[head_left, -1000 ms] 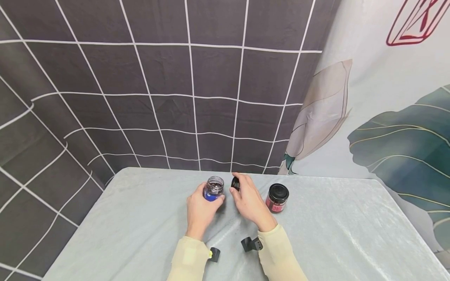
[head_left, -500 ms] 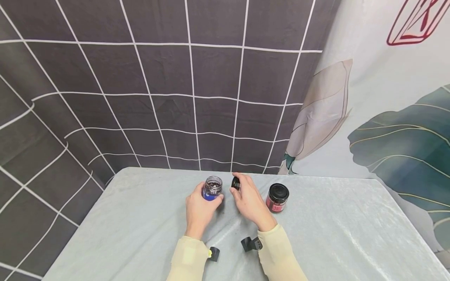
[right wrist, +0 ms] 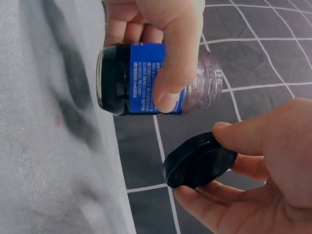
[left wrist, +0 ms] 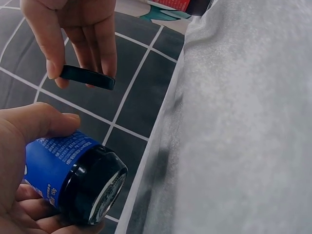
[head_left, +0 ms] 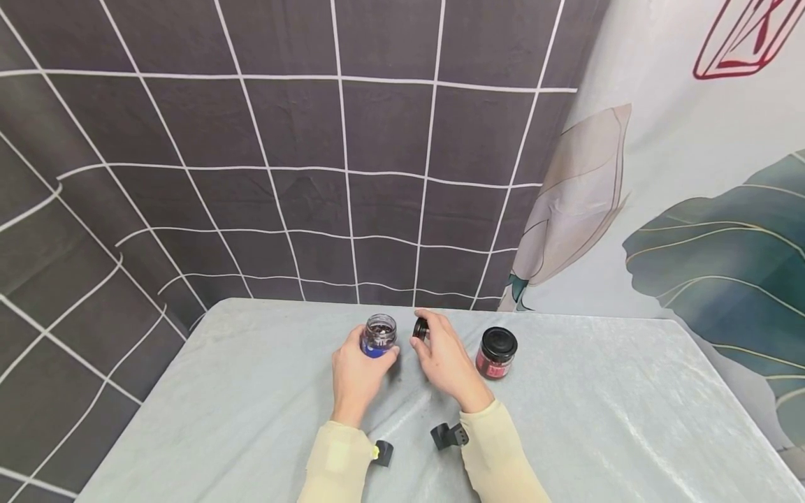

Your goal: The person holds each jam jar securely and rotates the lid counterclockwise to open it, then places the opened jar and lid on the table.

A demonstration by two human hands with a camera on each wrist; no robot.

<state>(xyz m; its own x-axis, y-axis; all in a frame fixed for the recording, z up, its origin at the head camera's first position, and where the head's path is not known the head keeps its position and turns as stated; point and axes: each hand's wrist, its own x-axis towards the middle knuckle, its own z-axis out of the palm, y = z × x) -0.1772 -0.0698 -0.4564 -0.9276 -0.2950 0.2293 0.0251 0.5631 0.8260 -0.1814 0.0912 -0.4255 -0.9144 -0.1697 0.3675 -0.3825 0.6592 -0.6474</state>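
My left hand (head_left: 357,381) grips a glass jar (head_left: 379,334) with a blue label, its mouth uncovered and dark contents inside. In the right wrist view the jar (right wrist: 141,80) is clear of the tabletop, thumb across its label. Just right of it, my right hand (head_left: 448,363) pinches a black screw lid (head_left: 421,327) on edge between thumb and fingers. The right wrist view shows the hollow underside of this lid (right wrist: 200,163), apart from the jar. A second jar (head_left: 496,354), with a red label and black lid on, stands on the table right of my right hand.
The table (head_left: 604,405) has a pale grey cloth over it. Behind rises a dark curtain (head_left: 302,140) with white grid lines, and a leaf-patterned white curtain (head_left: 666,209) hangs at the right. Black wrist mounts sit by both sleeves (head_left: 339,454).
The blue-labelled jar has shifted slightly left in my left hand. My right hand and its lid stay almost in place, and the red-labelled jar has not moved.
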